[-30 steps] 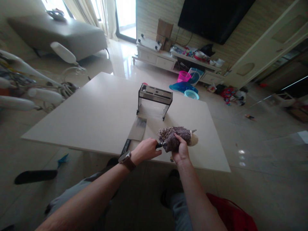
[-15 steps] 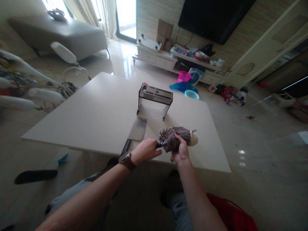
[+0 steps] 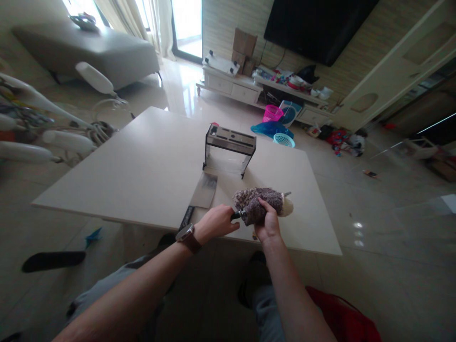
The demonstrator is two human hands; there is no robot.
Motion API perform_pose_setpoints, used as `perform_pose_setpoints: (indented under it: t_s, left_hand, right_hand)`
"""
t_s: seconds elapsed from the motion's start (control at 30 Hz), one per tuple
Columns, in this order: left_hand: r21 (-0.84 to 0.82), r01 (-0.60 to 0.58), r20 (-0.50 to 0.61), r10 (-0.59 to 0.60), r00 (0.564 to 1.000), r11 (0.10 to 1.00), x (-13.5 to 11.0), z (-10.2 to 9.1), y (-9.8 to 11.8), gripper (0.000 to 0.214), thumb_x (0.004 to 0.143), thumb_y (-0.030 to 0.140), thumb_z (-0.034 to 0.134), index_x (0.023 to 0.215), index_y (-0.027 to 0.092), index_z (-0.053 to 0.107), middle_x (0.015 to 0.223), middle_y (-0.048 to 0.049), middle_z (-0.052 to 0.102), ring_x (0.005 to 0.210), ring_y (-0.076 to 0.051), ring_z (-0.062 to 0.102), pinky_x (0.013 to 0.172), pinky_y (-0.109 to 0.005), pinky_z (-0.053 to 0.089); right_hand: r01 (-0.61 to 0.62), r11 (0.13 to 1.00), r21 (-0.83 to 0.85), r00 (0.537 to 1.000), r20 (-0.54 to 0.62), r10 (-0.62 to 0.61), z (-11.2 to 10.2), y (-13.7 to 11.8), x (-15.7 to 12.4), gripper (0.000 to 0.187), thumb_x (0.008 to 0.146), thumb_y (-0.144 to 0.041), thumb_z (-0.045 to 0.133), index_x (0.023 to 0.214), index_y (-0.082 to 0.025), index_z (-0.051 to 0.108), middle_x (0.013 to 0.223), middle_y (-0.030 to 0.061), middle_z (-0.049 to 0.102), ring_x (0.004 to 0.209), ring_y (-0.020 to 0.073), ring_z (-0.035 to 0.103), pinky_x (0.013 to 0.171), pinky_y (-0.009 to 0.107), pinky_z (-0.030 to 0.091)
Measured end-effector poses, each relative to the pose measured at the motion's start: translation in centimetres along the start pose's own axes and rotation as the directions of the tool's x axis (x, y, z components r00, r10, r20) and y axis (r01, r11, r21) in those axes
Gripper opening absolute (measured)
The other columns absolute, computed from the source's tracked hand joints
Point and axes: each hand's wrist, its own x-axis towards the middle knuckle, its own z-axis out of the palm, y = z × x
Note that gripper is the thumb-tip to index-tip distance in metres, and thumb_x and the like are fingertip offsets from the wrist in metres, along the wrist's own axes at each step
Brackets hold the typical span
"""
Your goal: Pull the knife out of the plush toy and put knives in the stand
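Note:
My left hand (image 3: 217, 222), with a watch on its wrist, is closed around a dark handle (image 3: 235, 215) at the near edge of the beige table (image 3: 142, 171). The handle's other end disappears into a fuzzy brown-and-grey cloth (image 3: 261, 203), so most of the tool is hidden. My right hand (image 3: 268, 223) grips that cloth from below, fingers wrapped over it. A metal tip (image 3: 287, 194) pokes out of the cloth's far side. To the left of my left hand a cleaver (image 3: 200, 195) lies flat on the table.
A clear knife block (image 3: 229, 149) with a slotted dark top stands in the middle of the table. On the floor beyond are pink and teal baskets (image 3: 278, 126) and a low TV cabinet (image 3: 249, 85). A sofa sits far left. Something red lies by my right leg.

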Motion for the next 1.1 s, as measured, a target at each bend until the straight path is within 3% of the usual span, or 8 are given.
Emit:
perform_pose_setpoints:
  t_s: [1.1]
  left_hand:
    - [-0.009,-0.02,-0.016,0.02,1.0,1.0,0.14,0.39,-0.25,0.028,0.084,0.04,0.062,0.077,0.016,0.074,0.081,-0.0151,0.075,0.076,-0.026,0.072,0.069,-0.031,0.051]
  right_hand:
    - [-0.01,1.0,0.009,0.999,-0.041,0.011,0.47,-0.08,-0.5,0.033,0.067,-0.016,0.077,0.099,-0.015,0.073,0.088,0.0037,0.08,0.078,0.018,0.075,0.078,0.029,0.062]
